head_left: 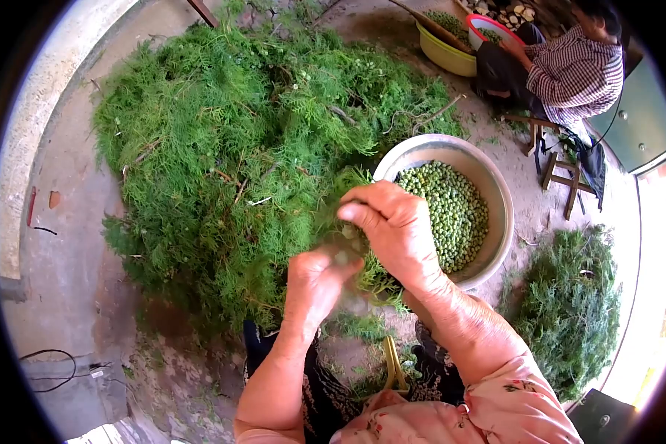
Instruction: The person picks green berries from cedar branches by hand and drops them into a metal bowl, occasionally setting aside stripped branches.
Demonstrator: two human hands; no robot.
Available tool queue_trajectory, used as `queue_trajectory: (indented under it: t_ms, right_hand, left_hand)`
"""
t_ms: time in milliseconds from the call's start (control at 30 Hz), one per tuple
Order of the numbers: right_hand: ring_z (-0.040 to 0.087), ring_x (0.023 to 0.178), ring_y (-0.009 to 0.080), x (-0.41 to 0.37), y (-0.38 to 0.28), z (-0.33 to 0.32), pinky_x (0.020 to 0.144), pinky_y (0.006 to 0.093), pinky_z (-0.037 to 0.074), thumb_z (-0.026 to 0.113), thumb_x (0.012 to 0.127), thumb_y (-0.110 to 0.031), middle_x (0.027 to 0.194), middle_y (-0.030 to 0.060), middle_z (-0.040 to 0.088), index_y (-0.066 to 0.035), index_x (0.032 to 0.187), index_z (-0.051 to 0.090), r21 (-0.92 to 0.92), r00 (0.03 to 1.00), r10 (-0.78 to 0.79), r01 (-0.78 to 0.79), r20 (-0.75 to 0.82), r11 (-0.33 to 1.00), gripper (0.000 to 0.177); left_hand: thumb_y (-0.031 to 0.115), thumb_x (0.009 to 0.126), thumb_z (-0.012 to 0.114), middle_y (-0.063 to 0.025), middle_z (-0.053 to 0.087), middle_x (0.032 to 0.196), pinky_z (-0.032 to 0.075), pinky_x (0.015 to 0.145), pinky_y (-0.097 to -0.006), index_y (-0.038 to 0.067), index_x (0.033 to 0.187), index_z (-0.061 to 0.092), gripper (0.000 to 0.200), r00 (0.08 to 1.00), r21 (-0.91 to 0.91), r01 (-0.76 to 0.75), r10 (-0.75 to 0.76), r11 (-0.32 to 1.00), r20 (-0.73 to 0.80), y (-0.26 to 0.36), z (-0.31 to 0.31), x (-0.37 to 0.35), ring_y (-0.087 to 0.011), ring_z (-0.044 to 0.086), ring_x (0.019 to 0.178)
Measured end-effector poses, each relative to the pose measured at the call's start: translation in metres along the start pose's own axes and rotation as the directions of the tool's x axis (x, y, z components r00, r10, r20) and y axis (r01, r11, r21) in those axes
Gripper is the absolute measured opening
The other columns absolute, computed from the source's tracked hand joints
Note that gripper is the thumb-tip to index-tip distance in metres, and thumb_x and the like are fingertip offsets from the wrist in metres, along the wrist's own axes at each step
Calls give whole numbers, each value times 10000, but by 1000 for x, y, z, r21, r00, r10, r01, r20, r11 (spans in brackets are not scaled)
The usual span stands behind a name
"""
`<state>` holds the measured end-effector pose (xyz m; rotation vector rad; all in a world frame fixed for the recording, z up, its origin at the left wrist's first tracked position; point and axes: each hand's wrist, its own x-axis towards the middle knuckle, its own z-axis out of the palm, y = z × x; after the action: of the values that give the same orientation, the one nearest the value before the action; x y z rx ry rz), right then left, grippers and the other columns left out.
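Observation:
My left hand (314, 285) is curled around a feathery green sprig (377, 275), its fingers partly smeared by motion. Close above it, my right hand (399, 229) is closed, thumb and forefinger pinched together; what sits in the pinch is hard to make out. Small round green berries (348, 231) show between the two hands. Just beyond my right hand is a wide pale basin (502, 214), partly filled with loose green berries (451, 211). A large heap of cut green branches (222, 140) lies to the left, reaching up to my hands.
Another person (570, 74) sits at the upper right beside a yellow basin (451, 61) and a red-rimmed bowl (488, 28). A small wooden stool (564, 181) stands below them. A second pile of branches (573, 303) lies at right. Yellow-handled tongs or shears (394, 364) rest near my lap.

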<state>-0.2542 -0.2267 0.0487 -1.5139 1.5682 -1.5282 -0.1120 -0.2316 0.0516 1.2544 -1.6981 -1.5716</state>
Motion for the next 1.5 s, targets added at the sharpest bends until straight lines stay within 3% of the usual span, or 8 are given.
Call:
queue_trajectory:
  t_ms: [133,300,433,533,867,1067,1300,1500]
  right_hand:
    - [500,527,87,8,-13,-17,466,211,407,589,863,-167,648,6,554,-21,876,609,443,820,568,-536,71,719,148]
    - [489,522,87,18,1,-23,454,208,382,599,847,-148,659,19,555,-44,913,593,768,862,492,-395,120,504,124]
    - [501,576,80,10,-10,-24,514,216,406,664,794,-129,683,7,564,-63,905,601,444,841,476,-540,257,715,143]
    - [582,680,157,5,-6,-5,612,277,475,709,731,-122,790,84,628,-8,938,604,108,971,162,-182,175,977,259]
    - [600,676,281,3,-2,7,617,345,484,688,731,-110,765,155,610,31,895,580,-161,987,101,-80,126,984,242]
    - [458,485,82,12,-10,-8,432,211,370,592,844,-139,600,18,538,-31,889,582,338,795,564,-606,222,720,117]
    - [460,487,64,16,-13,-11,406,173,318,587,859,-167,649,5,539,-41,917,572,781,764,598,-519,243,346,140]
    - [483,589,62,1,-5,-5,521,205,402,709,739,-102,720,-2,569,-35,934,618,279,911,299,-377,285,883,225]
  left_hand:
    - [-6,736,658,-66,601,767,434,500,-244,-5,805,650,69,998,-121,19,-26,992,-57,-5,-1,2,-94,519,548]
    - [102,712,734,26,533,557,280,385,-214,-6,763,656,143,991,-177,-19,-5,984,-133,-14,-2,2,-36,377,429]
    - [30,738,671,-53,636,657,435,485,-232,15,714,633,48,983,97,-28,45,995,-179,-10,-6,4,-85,553,537]
    - [54,731,676,-62,620,604,432,474,-248,22,682,629,75,968,257,-116,168,959,-187,-23,-7,9,-92,555,514]
    - [85,737,656,-89,632,624,454,496,-269,24,743,642,63,970,339,-79,151,937,-192,-13,-3,4,-138,584,509]
    - [44,711,717,17,519,531,298,385,-225,-16,738,639,102,976,62,-97,107,993,-188,-17,-5,5,-37,386,435]
    - [74,745,673,-15,580,555,361,418,-223,23,660,611,117,970,99,-15,39,995,-241,-15,-10,7,-62,489,473]
    - [63,741,687,22,530,550,306,398,-211,4,737,639,76,959,90,-44,67,995,-277,-15,-6,9,-44,415,447]
